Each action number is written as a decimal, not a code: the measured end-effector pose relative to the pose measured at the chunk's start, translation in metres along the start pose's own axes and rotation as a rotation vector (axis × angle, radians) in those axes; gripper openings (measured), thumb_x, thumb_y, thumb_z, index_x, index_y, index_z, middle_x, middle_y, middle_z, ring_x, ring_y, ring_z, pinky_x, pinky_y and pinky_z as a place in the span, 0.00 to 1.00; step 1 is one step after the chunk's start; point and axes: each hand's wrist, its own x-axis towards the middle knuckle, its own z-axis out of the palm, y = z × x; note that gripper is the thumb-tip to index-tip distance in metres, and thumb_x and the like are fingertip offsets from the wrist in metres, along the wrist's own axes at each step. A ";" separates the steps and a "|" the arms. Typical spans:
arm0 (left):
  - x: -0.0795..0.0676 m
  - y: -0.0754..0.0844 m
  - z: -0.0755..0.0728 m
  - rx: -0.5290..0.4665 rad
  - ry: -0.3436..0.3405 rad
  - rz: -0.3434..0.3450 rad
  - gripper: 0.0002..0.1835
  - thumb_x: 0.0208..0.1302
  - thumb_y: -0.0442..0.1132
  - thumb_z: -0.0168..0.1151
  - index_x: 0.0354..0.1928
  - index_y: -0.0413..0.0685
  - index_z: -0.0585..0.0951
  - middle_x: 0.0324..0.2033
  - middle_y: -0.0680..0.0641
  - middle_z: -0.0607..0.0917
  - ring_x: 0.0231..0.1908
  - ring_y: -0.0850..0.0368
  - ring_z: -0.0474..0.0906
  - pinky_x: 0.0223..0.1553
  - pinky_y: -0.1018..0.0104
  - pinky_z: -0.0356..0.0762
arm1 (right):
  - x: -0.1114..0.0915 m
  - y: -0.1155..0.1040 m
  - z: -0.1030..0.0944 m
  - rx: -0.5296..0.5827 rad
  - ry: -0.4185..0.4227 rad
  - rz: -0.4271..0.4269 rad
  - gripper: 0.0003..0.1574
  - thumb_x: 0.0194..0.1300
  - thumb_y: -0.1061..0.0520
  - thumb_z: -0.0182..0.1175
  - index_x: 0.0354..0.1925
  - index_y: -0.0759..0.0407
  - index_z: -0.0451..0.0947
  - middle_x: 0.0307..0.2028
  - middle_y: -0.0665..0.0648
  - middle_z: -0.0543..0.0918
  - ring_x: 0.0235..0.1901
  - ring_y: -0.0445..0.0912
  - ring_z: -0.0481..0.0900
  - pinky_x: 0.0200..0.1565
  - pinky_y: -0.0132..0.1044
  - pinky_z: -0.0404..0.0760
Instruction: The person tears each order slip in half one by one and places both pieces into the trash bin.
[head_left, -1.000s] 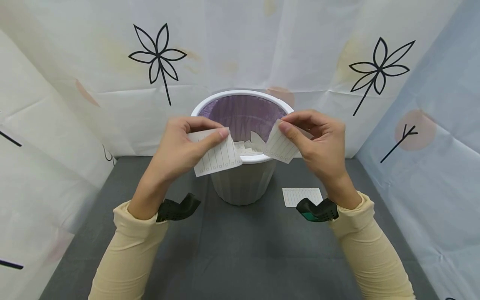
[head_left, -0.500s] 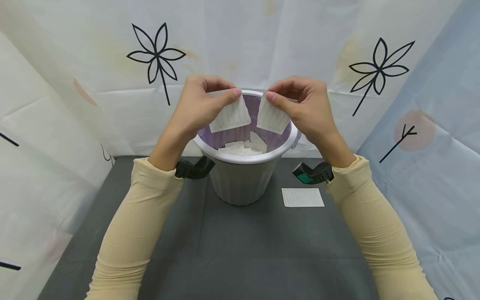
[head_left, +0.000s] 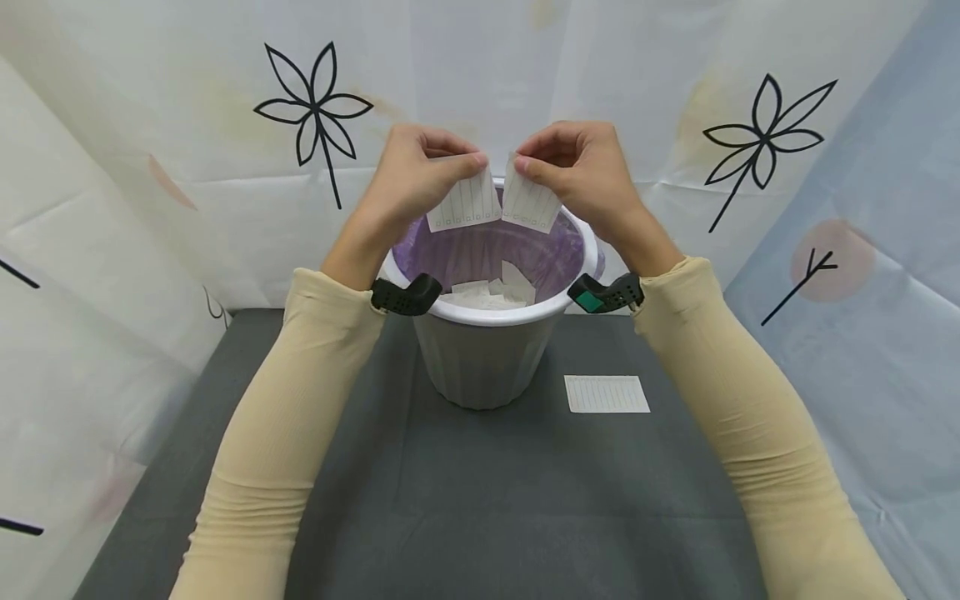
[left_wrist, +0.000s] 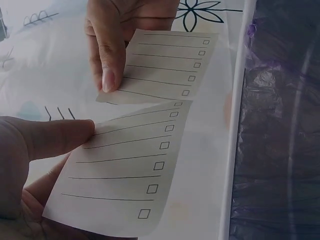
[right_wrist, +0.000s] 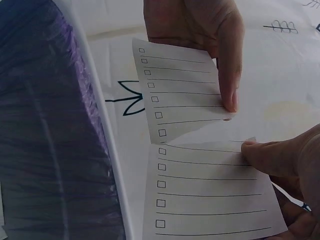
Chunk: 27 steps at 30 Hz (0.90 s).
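Note:
My left hand (head_left: 416, 171) pinches a torn piece of lined paper (head_left: 467, 205) between thumb and fingers. A second torn lined piece (head_left: 529, 206) hangs from the thumb and fingers of my right hand (head_left: 581, 167). Both are held over the far side of a white bin (head_left: 480, 358) with a purple liner (head_left: 480, 247). In the left wrist view the left piece (left_wrist: 120, 170) and right piece (left_wrist: 167, 65) meet near the checkbox edge, while a wedge-shaped gap parts them towards the thumbs. White paper scraps (head_left: 517, 287) lie inside the bin.
A whole lined paper card (head_left: 607, 394) lies on the dark grey tabletop (head_left: 480, 500), right of the bin. White cloth (head_left: 480, 75) with flower drawings hangs behind, and more cloth encloses both sides. A black band with a camera is on each wrist.
Both hands have risen and moved farther back over the bin. The two paper pieces, apart a second ago, have come together until their lower corners meet. The card on the table has stayed put.

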 end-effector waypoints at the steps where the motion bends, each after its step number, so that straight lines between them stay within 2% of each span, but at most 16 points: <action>1: 0.002 -0.001 0.000 0.009 0.001 -0.008 0.10 0.67 0.37 0.68 0.45 0.38 0.87 0.48 0.46 0.86 0.46 0.57 0.79 0.45 0.65 0.75 | 0.002 0.002 0.001 -0.016 -0.010 0.012 0.05 0.62 0.67 0.70 0.38 0.68 0.86 0.31 0.52 0.87 0.31 0.46 0.83 0.36 0.33 0.79; 6: 0.011 -0.006 0.003 0.068 -0.017 -0.015 0.11 0.66 0.37 0.67 0.46 0.38 0.88 0.47 0.47 0.86 0.46 0.58 0.76 0.45 0.65 0.74 | 0.008 0.011 0.004 -0.059 -0.062 0.062 0.05 0.63 0.66 0.70 0.38 0.67 0.85 0.31 0.52 0.86 0.31 0.45 0.82 0.36 0.34 0.77; 11: 0.015 -0.010 0.007 0.153 -0.053 -0.034 0.11 0.65 0.33 0.67 0.48 0.38 0.88 0.44 0.45 0.87 0.43 0.58 0.78 0.45 0.66 0.75 | 0.008 0.015 0.006 -0.101 -0.116 0.079 0.06 0.63 0.67 0.69 0.40 0.68 0.84 0.31 0.52 0.86 0.32 0.45 0.83 0.39 0.34 0.78; 15: 0.015 -0.013 0.008 0.204 -0.078 -0.033 0.12 0.64 0.31 0.68 0.48 0.37 0.88 0.44 0.43 0.88 0.43 0.57 0.79 0.45 0.66 0.75 | 0.007 0.014 0.006 -0.123 -0.139 0.102 0.09 0.63 0.67 0.69 0.42 0.70 0.84 0.33 0.55 0.86 0.35 0.45 0.84 0.43 0.33 0.80; 20: 0.013 -0.013 0.008 0.252 -0.084 -0.044 0.13 0.63 0.34 0.70 0.49 0.37 0.87 0.45 0.42 0.88 0.44 0.57 0.80 0.48 0.67 0.76 | 0.006 0.015 0.004 -0.116 -0.143 0.108 0.10 0.62 0.67 0.70 0.43 0.71 0.84 0.34 0.58 0.88 0.34 0.45 0.85 0.43 0.33 0.81; 27: 0.004 -0.011 0.006 0.270 -0.091 -0.017 0.14 0.64 0.36 0.70 0.50 0.37 0.87 0.44 0.43 0.88 0.44 0.57 0.81 0.47 0.67 0.76 | -0.006 0.013 -0.003 -0.121 -0.147 0.099 0.13 0.62 0.64 0.71 0.44 0.72 0.84 0.35 0.56 0.88 0.37 0.48 0.86 0.43 0.34 0.81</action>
